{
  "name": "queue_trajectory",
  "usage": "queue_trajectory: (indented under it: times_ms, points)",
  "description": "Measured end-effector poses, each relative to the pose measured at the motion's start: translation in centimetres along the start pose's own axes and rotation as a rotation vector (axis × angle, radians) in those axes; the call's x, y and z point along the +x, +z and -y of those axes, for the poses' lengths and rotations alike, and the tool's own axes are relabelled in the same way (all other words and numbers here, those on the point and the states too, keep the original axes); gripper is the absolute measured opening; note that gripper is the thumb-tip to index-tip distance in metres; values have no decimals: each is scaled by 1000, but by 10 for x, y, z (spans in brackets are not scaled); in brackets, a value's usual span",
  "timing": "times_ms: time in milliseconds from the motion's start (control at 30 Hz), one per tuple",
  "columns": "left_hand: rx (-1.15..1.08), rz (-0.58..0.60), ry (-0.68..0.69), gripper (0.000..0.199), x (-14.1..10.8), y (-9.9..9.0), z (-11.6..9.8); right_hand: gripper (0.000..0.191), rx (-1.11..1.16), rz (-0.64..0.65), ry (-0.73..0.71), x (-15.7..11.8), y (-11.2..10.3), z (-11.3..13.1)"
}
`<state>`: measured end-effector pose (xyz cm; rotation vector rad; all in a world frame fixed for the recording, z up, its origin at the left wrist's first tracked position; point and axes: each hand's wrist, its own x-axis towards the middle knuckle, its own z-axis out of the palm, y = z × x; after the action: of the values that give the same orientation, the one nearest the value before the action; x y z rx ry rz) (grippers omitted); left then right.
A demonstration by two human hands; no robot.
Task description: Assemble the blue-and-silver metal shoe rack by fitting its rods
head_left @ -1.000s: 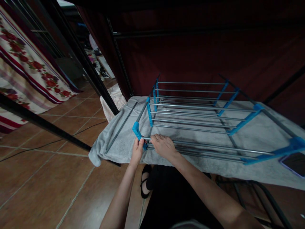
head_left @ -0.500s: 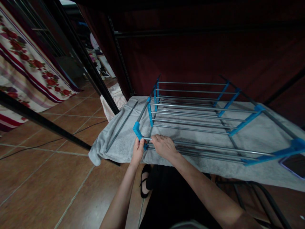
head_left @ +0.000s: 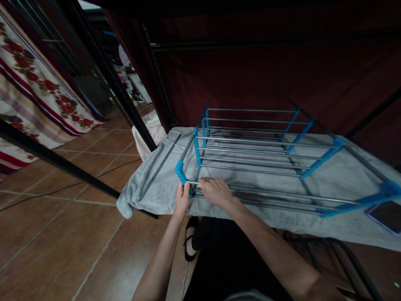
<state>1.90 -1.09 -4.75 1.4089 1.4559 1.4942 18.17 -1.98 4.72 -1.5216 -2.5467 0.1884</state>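
Observation:
A rack of grey metal rods with blue plastic brackets lies on a grey cloth. At its near left corner, my left hand grips the blue bracket, thumb on top and the other fingers mostly hidden. Just to the right, my right hand is wrapped over the nearest rods, close to where they meet that bracket. The rods run on from under my right hand to a large blue bracket at the right.
A loose grey rod lies on the cloth to the left. A phone rests at the right end. Black metal posts stand at the left, and a dark red curtain hangs behind. Below right is a black metal frame.
The right end of the rack has shifted very slightly left. Both hands keep nearly the same place and hold.

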Motion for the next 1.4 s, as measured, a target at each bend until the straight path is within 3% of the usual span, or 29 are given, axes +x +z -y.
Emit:
queue_trajectory:
  times_ms: [333, 633, 900, 1033, 1267, 1400]
  points:
    - [-7, 15, -5, 43, -1, -1, -2, 29, -21, -52, -21, -4, 3, 0]
    - [4, 117, 29, 43, -2, -6, 2, 27, -44, -146, -101, -11, 3, -4]
    - [70, 70, 53, 33, -4, 0, 8, 28, -2, -17, -20, -12, -1, -9]
    - [96, 68, 65, 26, -3, -1, 11, 28, 6, -17, -15, -11, 0, -10]
    - [106, 123, 85, 31, -2, -5, 13, 28, -55, -206, -107, -17, 8, -7]
    - [108, 189, 94, 41, -6, -14, 19, 36, 9, -334, -184, -38, 23, -11]
